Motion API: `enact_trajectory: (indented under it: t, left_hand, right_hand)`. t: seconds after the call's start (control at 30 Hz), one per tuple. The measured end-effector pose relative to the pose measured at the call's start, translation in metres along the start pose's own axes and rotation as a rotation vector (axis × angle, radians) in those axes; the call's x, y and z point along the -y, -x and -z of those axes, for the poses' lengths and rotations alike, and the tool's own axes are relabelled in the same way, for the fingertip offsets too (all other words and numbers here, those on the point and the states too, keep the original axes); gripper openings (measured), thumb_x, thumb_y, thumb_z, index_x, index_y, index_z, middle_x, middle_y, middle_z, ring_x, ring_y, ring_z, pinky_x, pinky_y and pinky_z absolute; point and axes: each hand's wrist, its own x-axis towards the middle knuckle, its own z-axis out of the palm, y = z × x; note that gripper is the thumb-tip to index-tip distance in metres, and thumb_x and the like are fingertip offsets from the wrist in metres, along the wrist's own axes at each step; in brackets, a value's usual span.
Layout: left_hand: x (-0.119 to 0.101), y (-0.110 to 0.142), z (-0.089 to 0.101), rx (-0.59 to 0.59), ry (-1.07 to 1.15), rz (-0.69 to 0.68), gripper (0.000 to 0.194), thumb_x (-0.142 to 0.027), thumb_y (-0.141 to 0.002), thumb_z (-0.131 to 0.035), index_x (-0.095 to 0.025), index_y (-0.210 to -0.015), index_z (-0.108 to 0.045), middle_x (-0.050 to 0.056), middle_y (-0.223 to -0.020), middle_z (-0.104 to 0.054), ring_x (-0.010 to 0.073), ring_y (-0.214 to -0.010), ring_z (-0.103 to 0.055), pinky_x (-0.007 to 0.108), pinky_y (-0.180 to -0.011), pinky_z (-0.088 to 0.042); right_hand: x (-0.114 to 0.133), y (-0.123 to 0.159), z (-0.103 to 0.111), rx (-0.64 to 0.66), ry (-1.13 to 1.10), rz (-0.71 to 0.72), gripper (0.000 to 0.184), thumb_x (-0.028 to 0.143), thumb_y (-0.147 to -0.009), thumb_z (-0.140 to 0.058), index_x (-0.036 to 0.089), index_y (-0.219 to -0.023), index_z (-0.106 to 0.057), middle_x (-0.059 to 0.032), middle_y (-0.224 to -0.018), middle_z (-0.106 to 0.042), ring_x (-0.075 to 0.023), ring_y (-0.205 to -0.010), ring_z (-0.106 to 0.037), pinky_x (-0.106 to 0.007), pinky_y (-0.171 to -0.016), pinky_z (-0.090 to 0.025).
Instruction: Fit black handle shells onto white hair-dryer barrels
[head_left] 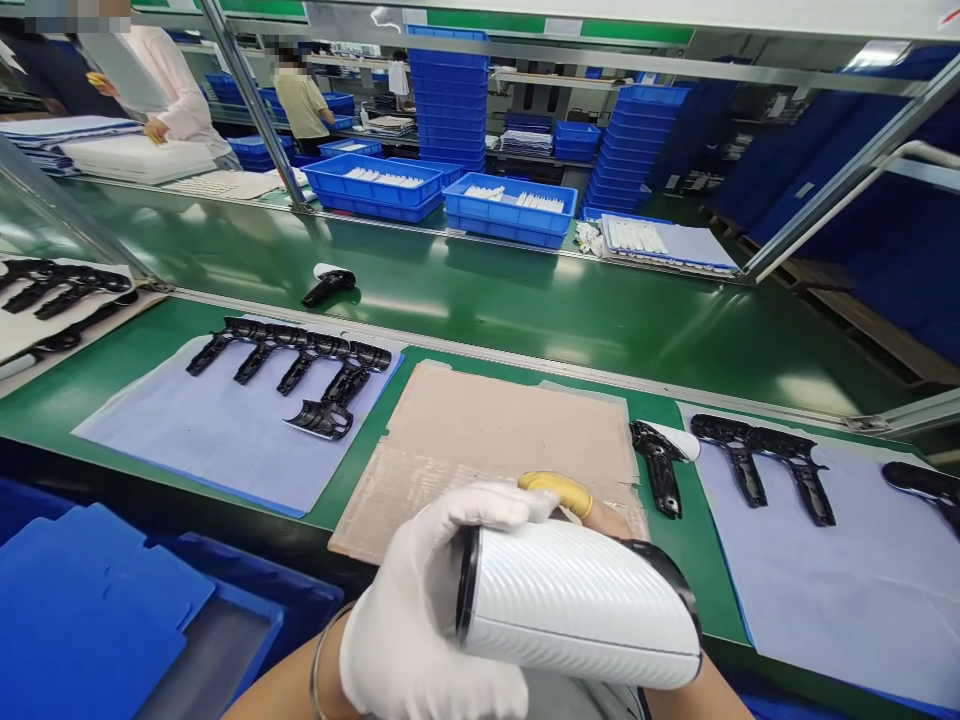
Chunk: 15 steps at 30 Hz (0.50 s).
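Head view: we note the left hand (424,625), white-gloved, its fingers wrapped around the black-rimmed end of a white ribbed housing (577,600), raised at the near edge of the worktop (360,450), in front of a cardboard sheet (510,420). Right hand (562,492): yellow-covered fingers show past the housing's far side; the rest is hidden, so we cannot tell their grip. A black-handled piece (660,470) lies just right of the cardboard; black half-shells (257,362) lie on the left purple sheet (202,435). Pale label (562,27) on the overhead rail: too small for us to read
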Motion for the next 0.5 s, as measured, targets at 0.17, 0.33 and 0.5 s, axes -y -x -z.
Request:
enact_trajectory:
  t: [0.17,0.33,0.5]
  left_hand:
    - [-0.003,0.002,-0.001,0.002,0.004,0.044,0.082,-0.040,-0.039,-0.100,-0.033,-0.114,-0.069,0.004,-0.120,-0.071,0.0326,-0.116,-0.066,0.044,-0.106,-0.050]
    - [-0.004,0.003,-0.001,0.002,-0.006,0.055,0.078,-0.041,-0.041,-0.099,-0.032,-0.113,-0.069,0.005,-0.119,-0.070,0.0344,-0.116,-0.066,0.049,-0.106,-0.050]
    - [-0.006,0.002,-0.002,0.072,-0.030,0.037,0.078,-0.042,-0.045,-0.098,-0.033,-0.116,-0.067,0.005,-0.123,-0.069,0.0314,-0.116,-0.066,0.043,-0.105,-0.050]
  right_hand:
    - [0.008,-0.002,0.005,-0.022,0.104,0.180,0.030,0.028,-0.096,-0.062,0.032,-0.126,-0.064,-0.0043,-0.125,-0.071,-0.0236,-0.116,-0.066,-0.038,-0.106,-0.049]
    - [-0.002,-0.008,0.004,-0.071,0.201,0.320,0.029,0.025,-0.098,-0.060,0.028,-0.126,-0.060,-0.0073,-0.124,-0.071,-0.0247,-0.120,-0.064,-0.041,-0.107,-0.049]
    - [0.003,-0.011,0.011,-0.070,0.245,0.370,0.032,0.022,-0.097,-0.062,0.026,-0.129,-0.058,-0.0100,-0.128,-0.068,-0.0237,-0.125,-0.060,-0.041,-0.110,-0.046]
